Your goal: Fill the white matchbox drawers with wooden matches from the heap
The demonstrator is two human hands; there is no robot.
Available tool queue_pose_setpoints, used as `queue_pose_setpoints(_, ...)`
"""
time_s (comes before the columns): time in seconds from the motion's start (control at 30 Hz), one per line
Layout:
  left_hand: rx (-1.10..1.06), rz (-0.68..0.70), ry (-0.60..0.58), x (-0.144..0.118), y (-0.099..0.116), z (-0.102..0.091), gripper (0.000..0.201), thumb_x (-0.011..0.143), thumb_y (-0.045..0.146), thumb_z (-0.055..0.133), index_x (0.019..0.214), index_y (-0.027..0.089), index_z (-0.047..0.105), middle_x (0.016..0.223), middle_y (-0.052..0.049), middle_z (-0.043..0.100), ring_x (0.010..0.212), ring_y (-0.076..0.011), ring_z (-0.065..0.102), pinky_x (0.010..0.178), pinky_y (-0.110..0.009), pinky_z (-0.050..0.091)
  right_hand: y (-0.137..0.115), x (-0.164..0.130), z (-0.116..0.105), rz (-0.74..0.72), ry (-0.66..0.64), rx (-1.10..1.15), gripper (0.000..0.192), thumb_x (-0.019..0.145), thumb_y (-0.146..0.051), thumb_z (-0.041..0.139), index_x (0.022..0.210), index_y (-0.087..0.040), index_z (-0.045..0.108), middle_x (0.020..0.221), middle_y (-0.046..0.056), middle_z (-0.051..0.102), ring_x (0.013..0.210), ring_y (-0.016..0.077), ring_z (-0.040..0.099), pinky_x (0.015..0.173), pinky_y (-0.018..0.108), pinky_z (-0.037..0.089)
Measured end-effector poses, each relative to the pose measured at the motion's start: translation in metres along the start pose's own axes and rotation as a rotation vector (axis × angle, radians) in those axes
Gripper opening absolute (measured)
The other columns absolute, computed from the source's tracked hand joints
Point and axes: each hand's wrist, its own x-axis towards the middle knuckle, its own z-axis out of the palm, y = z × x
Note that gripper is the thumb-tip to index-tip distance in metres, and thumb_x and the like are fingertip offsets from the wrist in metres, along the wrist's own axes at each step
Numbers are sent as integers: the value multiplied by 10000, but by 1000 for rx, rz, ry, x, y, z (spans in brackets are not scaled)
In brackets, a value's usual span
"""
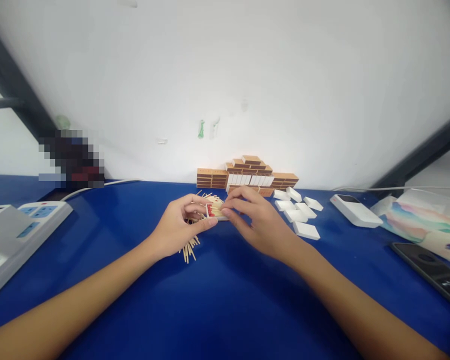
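Observation:
My left hand (180, 222) and my right hand (257, 220) meet over a small white matchbox tray (214, 211) filled with red-tipped matches. Both hands pinch the tray, the left from its left end, the right from its right side with fingertips on the matches. A loose pile of matches (189, 245) lies on the blue table (225, 300) under and just in front of my left hand, partly hidden by it.
Stacked brown matchbox sleeves (247, 172) stand against the white wall. Several white empty trays (298, 212) lie right of my right hand. A power strip (18, 225) sits far left; a white device (354, 210), tissue pack (423, 220) and dark phone (431, 272) lie at the right.

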Motion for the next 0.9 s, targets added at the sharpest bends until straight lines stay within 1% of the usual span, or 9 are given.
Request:
queue_pose_setpoints(0.1,-45,-13,48,1,0,0,435,772,355,885,1100,169,669,975,-71,800,845,-200,746,815,-343,582,-2,0,0,7,-9,37,221,1044,-229,528,1182,-238,699,1158,100,632,1101,233,625,961,450,549)
queue_pose_setpoints(0.2,-112,-17,79,2,0,-1,439,768,359,888,1089,167,659,988,-79,803,862,-216,763,821,-352,600,-3,0,1,52,-19,77,291,1044,-232,530,1286,-280,684,1241,99,621,1172,241,608,991,480,550)
queue_pose_setpoints(0.3,-117,-19,91,2,-1,-2,440,775,371,880,1089,167,651,990,-87,804,855,-222,768,808,-355,604,-4,-2,4,94,-13,101,301,1038,-240,544,1290,-301,697,1289,106,606,1215,260,591,960,486,572)
queue_pose_setpoints(0.47,-56,13,68,2,0,-2,444,774,373,882,1100,169,659,997,-88,809,843,-212,763,766,-330,592,-5,0,2,138,13,145,287,1039,-260,550,1285,-290,694,1274,117,603,1192,258,607,854,427,617)
queue_pose_setpoints(0.57,-46,7,85,2,1,-3,435,778,380,875,1092,166,661,966,-85,809,813,-209,759,732,-320,582,-4,1,-1,105,-5,93,316,1034,-256,561,1325,-306,673,1326,116,590,1241,267,593,950,485,598)
queue_pose_setpoints(0.67,-63,8,88,3,0,-4,433,789,386,866,1100,166,660,955,-81,807,800,-206,756,737,-320,580,-2,-1,0,14,-49,-3,353,1024,-232,572,1360,-299,655,1415,129,557,1305,282,563,1070,543,533)
queue_pose_setpoints(0.77,-51,4,94,3,-1,-5,438,779,382,873,1093,164,659,955,-82,806,788,-203,752,722,-314,573,-1,-3,5,-29,-33,-66,410,1020,-211,567,1420,-293,603,1433,147,551,1327,297,550,1066,560,536)
queue_pose_setpoints(0.83,-37,7,92,3,-1,-4,447,768,385,880,1087,168,655,964,-82,807,776,-203,749,707,-315,567,-2,-4,8,-20,-12,-94,474,1020,-213,569,1483,-311,538,1435,149,552,1345,309,538,1074,590,526)
queue_pose_setpoints(0.9,-31,15,84,2,-1,-4,455,762,389,884,1089,175,652,974,-80,807,771,-202,745,708,-320,566,-2,-4,9,-11,-24,-112,510,1020,-230,575,1516,-317,498,1461,154,536,1371,320,520,1088,609,514)
